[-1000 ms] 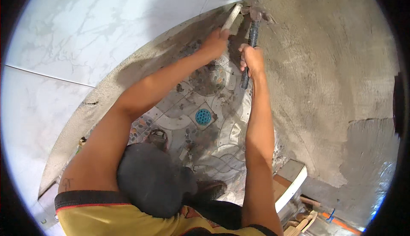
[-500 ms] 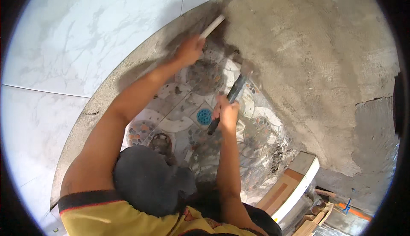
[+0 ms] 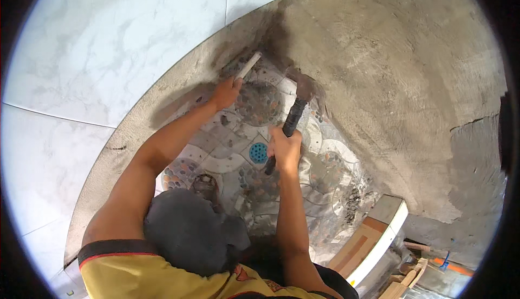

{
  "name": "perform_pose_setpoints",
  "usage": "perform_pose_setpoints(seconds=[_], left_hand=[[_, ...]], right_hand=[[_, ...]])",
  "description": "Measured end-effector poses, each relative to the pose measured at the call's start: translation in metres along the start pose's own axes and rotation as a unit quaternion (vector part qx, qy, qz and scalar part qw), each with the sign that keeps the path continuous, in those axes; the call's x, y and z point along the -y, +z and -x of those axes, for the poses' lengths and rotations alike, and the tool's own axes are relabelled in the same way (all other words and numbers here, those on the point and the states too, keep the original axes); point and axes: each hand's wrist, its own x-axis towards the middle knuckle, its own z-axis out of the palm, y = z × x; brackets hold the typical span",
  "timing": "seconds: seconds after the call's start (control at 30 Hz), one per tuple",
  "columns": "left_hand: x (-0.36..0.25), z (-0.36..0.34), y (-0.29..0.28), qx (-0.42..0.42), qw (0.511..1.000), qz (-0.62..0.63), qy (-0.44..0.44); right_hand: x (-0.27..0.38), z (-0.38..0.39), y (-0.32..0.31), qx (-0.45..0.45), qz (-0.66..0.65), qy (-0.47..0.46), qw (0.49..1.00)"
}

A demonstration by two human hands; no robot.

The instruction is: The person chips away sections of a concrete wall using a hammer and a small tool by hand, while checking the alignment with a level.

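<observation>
Closest to me is my bent knee in dark cloth (image 3: 187,231), and beside it the sleeve of my yellow shirt (image 3: 135,274) with its red-and-black trim. Under me lies a patterned floor (image 3: 227,161) of curved pale bands and round patches of small coloured pebbles, with a round blue drain cover (image 3: 258,152) set into it. At the lower right a white-edged step (image 3: 379,228) runs past, with bits of wood beyond it. My right hand (image 3: 285,150) is clenched around the black handle of a hammer (image 3: 295,112), whose rusty head hangs raised above the floor, near the foot of the wall. My left hand (image 3: 226,92) is wrapped around a pale chisel (image 3: 248,65), slanted with its far end at the corner where the floor meets the wall. On the right rises a rough grey cement wall (image 3: 390,66), coarse and streaked, with a darker damp patch lower down. On the left stand 3 glossy white marbled tiles (image 3: 119,44) above a bare cement band (image 3: 124,136).
</observation>
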Motion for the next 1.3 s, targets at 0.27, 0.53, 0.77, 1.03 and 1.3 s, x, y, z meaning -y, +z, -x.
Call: perform_pose_setpoints(seconds=[0.27,0.53,0.77,1.03,1.3], left_hand=[[-0.093,-0.028,-0.032,-0.014,0.998,0.047,0.038],[-0.086,-0.037,-0.024,-0.066,0.995,0.07,0.036],[-0.116,-0.026,-0.028,-0.059,0.994,0.094,0.004],[-0.118,-0.028,-0.031,-0.045,0.986,0.159,-0.013],[-0.117,-0.029,-0.025,-0.019,0.995,0.094,-0.005]], right_hand=[[0.021,-0.011,0.014,0.002,0.0,-0.036,0.999],[0.054,-0.052,0.029,0.013,0.021,-0.132,0.991],[0.085,-0.13,0.053,-0.04,0.069,-0.187,0.979],[0.088,-0.136,0.053,-0.029,0.06,-0.172,0.983],[0.088,-0.137,0.05,-0.048,0.083,-0.177,0.98]])
